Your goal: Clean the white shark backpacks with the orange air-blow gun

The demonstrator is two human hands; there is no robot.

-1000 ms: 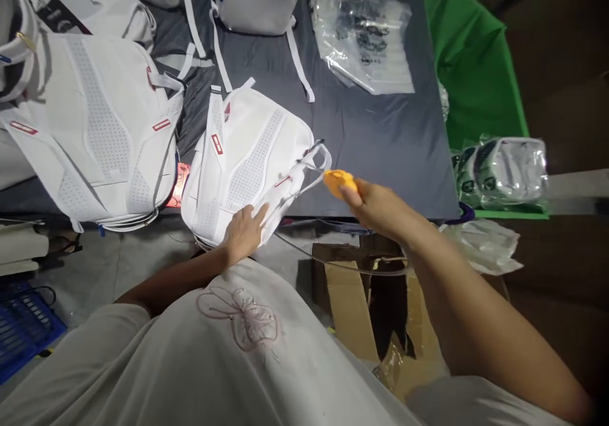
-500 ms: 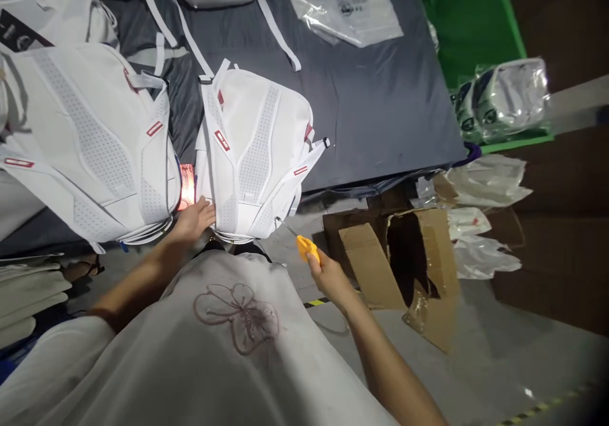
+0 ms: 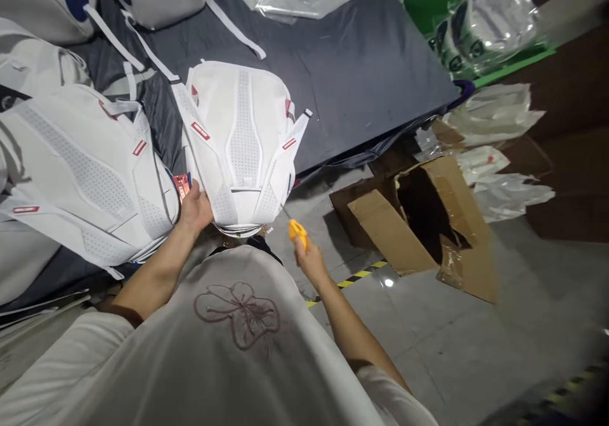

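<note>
Partly hidden, left grip [image 3: 196, 208] unclear at white backpack [image 3: 245, 128], right grip [image 3: 310, 261] around orange tool [image 3: 297, 229], tip faint

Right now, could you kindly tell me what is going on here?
The wearer's right hand holds an orange tool near the lower right corner of a white backpack at the edge of a dark table; whether its tip touches is hard to tell. The left hand is at the backpack's left side. Another backpack lies to the left, and a cardboard box is on the floor.
</note>
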